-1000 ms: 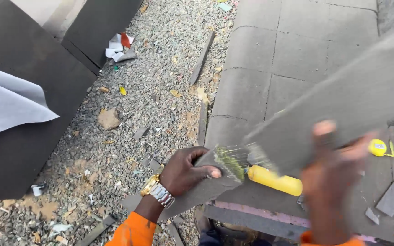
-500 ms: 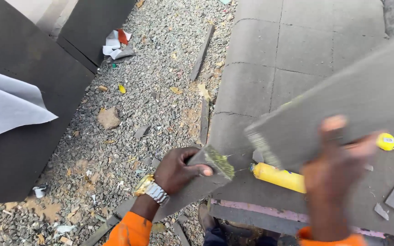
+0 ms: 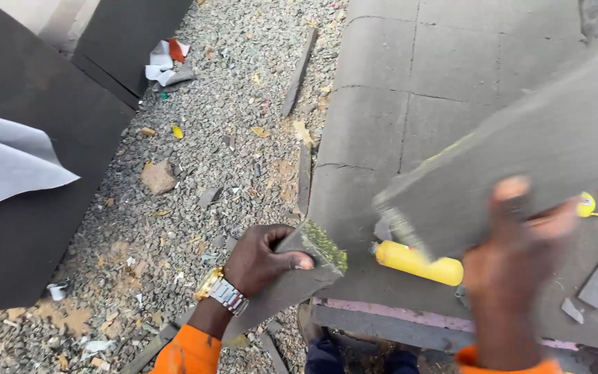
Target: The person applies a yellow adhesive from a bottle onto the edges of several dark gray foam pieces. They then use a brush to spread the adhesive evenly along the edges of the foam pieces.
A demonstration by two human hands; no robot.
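the left hand (image 3: 261,260) grasps a grey strip (image 3: 292,280) at lower centre; the blurred right hand (image 3: 513,277) grips a large grey slab (image 3: 520,152), which could slip onto the yellow can (image 3: 417,263).

Tube (image 3: 417,262) lies on slab (image 3: 410,83), gravel (image 3: 195,180) left.

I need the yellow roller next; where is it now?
In the head view, the yellow roller lies on the grey slab, lower centre, between the left hand and right hand.
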